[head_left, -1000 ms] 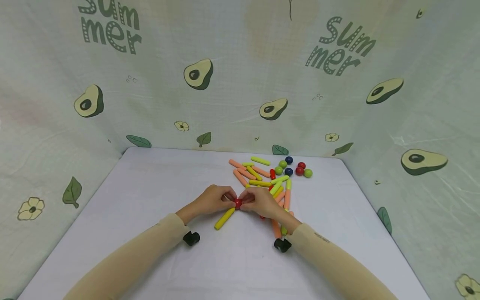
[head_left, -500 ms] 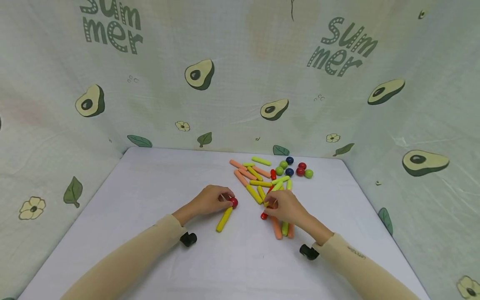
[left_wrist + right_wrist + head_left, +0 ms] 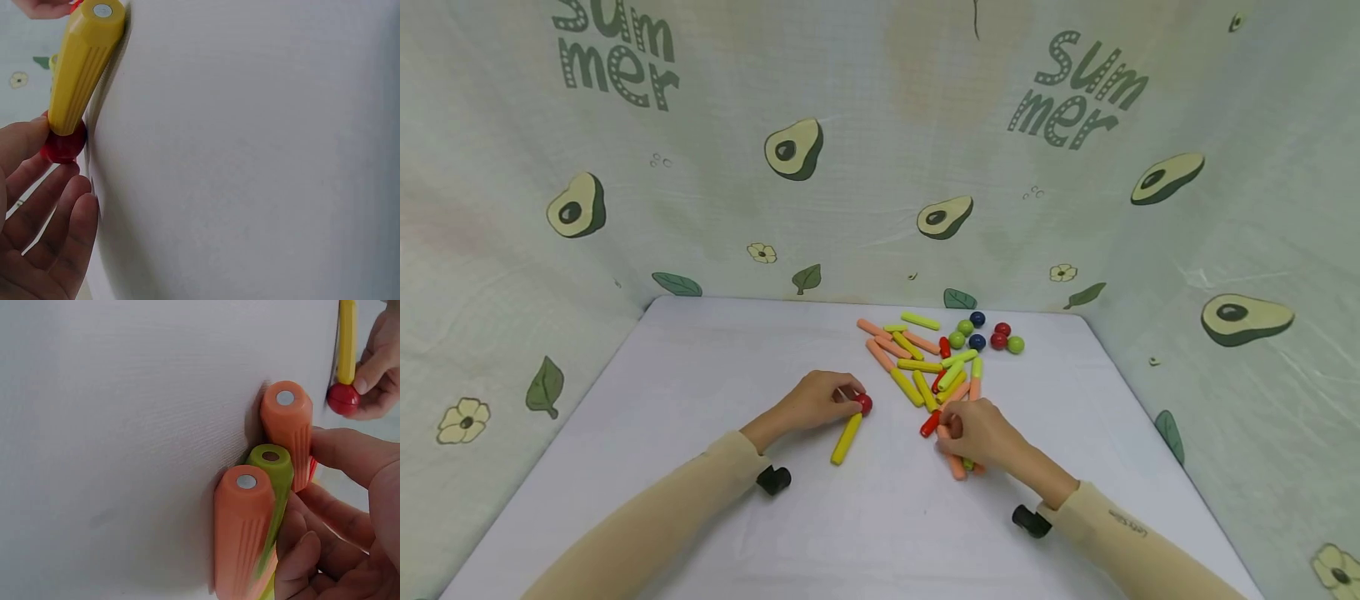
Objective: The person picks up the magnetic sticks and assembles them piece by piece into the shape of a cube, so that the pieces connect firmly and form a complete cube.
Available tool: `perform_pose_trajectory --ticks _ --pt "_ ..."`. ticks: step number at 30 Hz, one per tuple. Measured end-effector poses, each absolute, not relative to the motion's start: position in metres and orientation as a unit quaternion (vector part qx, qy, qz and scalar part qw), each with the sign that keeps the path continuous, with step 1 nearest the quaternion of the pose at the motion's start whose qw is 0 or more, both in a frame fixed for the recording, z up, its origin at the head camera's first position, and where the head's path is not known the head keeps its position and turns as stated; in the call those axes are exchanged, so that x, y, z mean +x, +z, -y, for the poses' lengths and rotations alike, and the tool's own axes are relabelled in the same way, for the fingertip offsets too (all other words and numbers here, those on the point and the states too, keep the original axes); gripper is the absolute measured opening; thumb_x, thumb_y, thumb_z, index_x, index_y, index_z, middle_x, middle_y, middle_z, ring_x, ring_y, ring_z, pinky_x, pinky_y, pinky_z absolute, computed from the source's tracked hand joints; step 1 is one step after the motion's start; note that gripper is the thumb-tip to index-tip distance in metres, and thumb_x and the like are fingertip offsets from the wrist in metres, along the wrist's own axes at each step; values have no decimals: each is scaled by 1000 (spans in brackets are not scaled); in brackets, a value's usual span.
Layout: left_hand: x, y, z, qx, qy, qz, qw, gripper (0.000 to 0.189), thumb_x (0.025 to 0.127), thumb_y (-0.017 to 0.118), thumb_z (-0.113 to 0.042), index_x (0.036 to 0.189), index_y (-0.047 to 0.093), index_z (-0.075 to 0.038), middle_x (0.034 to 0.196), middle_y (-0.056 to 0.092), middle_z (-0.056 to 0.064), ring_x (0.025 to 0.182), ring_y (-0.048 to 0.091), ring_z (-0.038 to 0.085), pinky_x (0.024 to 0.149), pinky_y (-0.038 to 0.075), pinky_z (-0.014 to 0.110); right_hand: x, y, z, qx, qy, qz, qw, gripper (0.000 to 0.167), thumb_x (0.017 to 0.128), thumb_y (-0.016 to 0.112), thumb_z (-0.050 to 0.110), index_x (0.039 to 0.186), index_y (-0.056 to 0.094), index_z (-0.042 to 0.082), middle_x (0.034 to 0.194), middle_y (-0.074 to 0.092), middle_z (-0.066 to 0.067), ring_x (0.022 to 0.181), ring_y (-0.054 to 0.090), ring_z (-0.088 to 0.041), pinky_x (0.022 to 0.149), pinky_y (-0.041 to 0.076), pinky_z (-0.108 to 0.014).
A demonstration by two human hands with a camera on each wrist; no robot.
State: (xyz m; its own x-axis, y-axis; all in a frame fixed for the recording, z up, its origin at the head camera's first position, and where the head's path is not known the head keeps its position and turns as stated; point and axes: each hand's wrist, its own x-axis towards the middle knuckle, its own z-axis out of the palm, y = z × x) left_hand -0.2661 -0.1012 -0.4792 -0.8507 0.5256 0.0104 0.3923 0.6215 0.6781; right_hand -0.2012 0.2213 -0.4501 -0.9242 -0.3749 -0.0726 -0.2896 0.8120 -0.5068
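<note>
My left hand [image 3: 817, 402] pinches a red ball [image 3: 865, 404] between thumb and fingers, low over the white table. A yellow magnetic stick [image 3: 846, 442] joins that ball and points toward me; its metal end faces the camera in the left wrist view. On the right, thumb and forefinger of my right hand [image 3: 987, 433] grip the sides of an orange magnetic stick [image 3: 287, 428]. Beside it lie a green stick [image 3: 272, 464] and another orange stick [image 3: 242, 519], close to my curled other fingers. A short red stick [image 3: 930, 424] lies just left of the right fingertips.
Yellow sticks [image 3: 907, 388], orange ones and light green ones lie scattered behind the right hand. Farther back are several balls: green [image 3: 957, 340], dark blue [image 3: 977, 342] and red [image 3: 998, 341]. A printed cloth [image 3: 865, 167] encloses the table's back and sides.
My right hand has left the red ball and moved right to the pile of sticks, where it now grips an orange one. The left hand keeps the red ball, shifted slightly left.
</note>
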Motion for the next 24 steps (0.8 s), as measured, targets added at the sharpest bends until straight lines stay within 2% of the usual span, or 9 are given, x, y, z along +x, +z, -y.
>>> perform_pose_trajectory --ticks 6,13,18,24 --pt "-264 -478 102 251 353 -897 93 21 98 80 -26 118 77 -22 100 73 -11 87 64 9 82 56 30 -200 -448 -221 -210 -254 -938 107 25 87 89 14 106 73 9 78 64 6 68 57 -11 58 51 -24" --pt "-263 -477 102 248 353 -898 90 21 98 80 -26 118 76 -21 101 74 -11 88 65 9 83 57 29 -203 -438 -218 -270 -274 -916 116 19 93 81 10 111 75 10 82 67 7 71 60 -9 63 53 -24" --pt "-263 -478 103 244 353 -899 84 20 97 80 -25 116 76 -20 101 74 -11 87 65 8 81 56 29 -214 -425 -205 -298 -289 -905 95 19 97 78 11 115 76 9 90 71 4 78 63 -14 69 55 -24" --pt "-263 -480 103 243 356 -899 77 21 96 81 -27 115 75 -19 99 75 -10 86 65 9 79 56 28 -232 -428 -178 -298 -265 -916 45 15 97 80 12 111 77 9 92 74 1 78 65 -14 70 56 -23"
